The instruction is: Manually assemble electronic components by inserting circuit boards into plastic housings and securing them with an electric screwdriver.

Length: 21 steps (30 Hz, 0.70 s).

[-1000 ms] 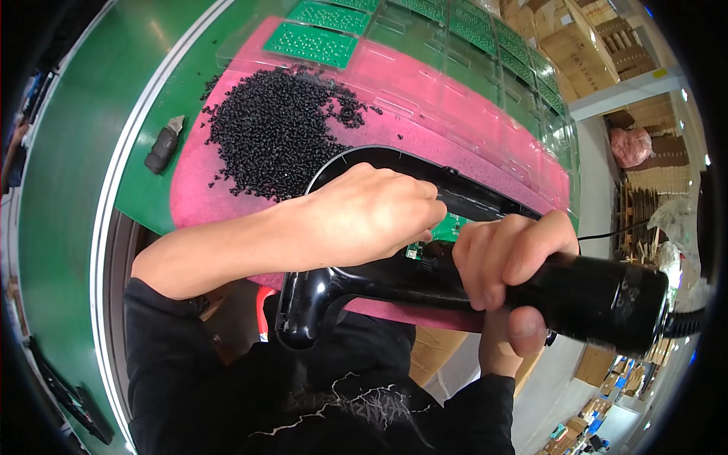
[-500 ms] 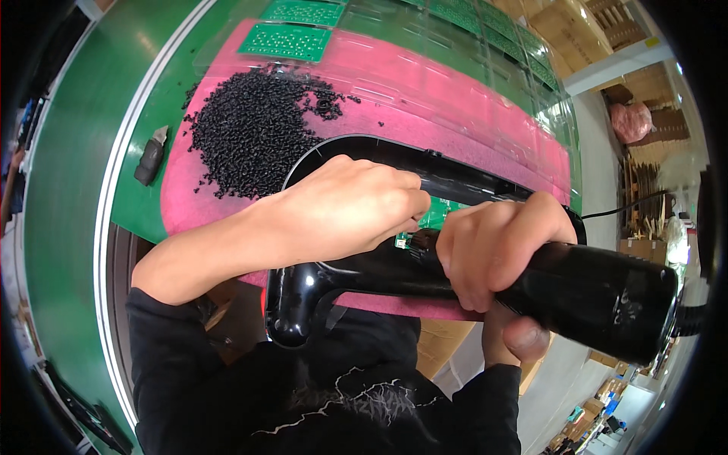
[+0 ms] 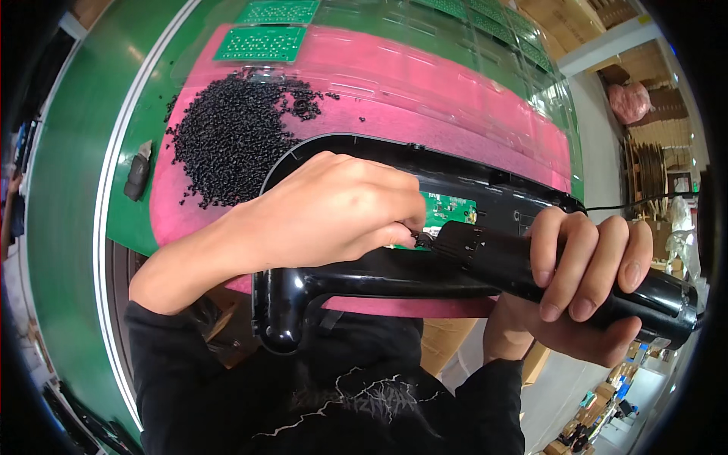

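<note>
A black electric screwdriver (image 3: 500, 254) lies in my right hand (image 3: 588, 265), its fingers wrapped round the body. Its narrow end points left, at the fingertips of my left hand (image 3: 349, 205). Those fingers are pinched together at the driver's tip; a small dark bit shows there, too little to tell what they hold. Both hands are over a black plastic housing (image 3: 379, 284), open side up, with a green circuit board (image 3: 455, 210) inside. My left hand and the driver hide part of the board. Beyond my left wrist lies a heap of small black screws (image 3: 231, 140).
The housing rests on a pink mat (image 3: 364, 129) on a green table. Green circuit boards (image 3: 262, 44) and clear plastic trays (image 3: 455, 83) lie at the back. A dark lump (image 3: 136, 176) sits at the left. A black cable (image 3: 629, 205) runs off right.
My right hand has moved right along the screwdriver, with its fingers now over the top. The driver's tip has come to my left fingertips. More of the circuit board shows.
</note>
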Available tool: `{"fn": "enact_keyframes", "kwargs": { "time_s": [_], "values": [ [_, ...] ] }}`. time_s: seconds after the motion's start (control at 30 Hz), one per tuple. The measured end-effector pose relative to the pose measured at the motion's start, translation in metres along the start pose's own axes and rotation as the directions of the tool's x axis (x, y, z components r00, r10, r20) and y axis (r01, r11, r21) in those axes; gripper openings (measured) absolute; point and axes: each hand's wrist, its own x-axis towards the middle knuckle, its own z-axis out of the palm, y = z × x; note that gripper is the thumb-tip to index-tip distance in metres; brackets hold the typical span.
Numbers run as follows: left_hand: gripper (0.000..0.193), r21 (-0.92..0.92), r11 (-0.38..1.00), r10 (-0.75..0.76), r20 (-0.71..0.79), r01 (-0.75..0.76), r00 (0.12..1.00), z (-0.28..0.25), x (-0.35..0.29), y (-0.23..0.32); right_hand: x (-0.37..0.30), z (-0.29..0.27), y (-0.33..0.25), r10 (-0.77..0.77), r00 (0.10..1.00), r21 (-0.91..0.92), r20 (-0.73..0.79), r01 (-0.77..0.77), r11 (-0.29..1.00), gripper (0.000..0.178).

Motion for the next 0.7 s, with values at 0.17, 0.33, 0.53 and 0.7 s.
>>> {"fn": "enact_keyframes", "kwargs": {
  "time_s": [0.17, 0.33, 0.53, 0.7],
  "values": [
    [0.016, -0.118, 0.989, 0.088, 0.008, -0.087, 0.996, 0.001, 0.004, -0.001, 0.002, -0.001, -0.002, 0.01, 1.0, 0.096, 0.002, -0.011, 0.995, 0.032],
    [0.087, -0.07, 0.997, -0.041, 0.026, 0.042, 0.999, -0.009, 0.008, 0.012, 0.011, -0.008, -0.027, 0.138, 0.99, -0.148, 0.016, -0.134, 0.98, 0.038],
    [0.049, -0.062, 0.997, 0.043, -0.162, -0.054, 0.986, -0.011, 0.0, 0.001, 0.004, -0.033, -0.035, 0.277, 0.96, -0.383, -0.029, -0.267, 0.885, 0.037],
    [0.04, -0.056, 0.994, 0.079, -0.192, -0.091, 0.978, -0.005, 0.003, 0.0, 0.0, -0.041, -0.033, 0.243, 0.969, -0.395, -0.038, -0.238, 0.887, 0.036]
  ]
}}
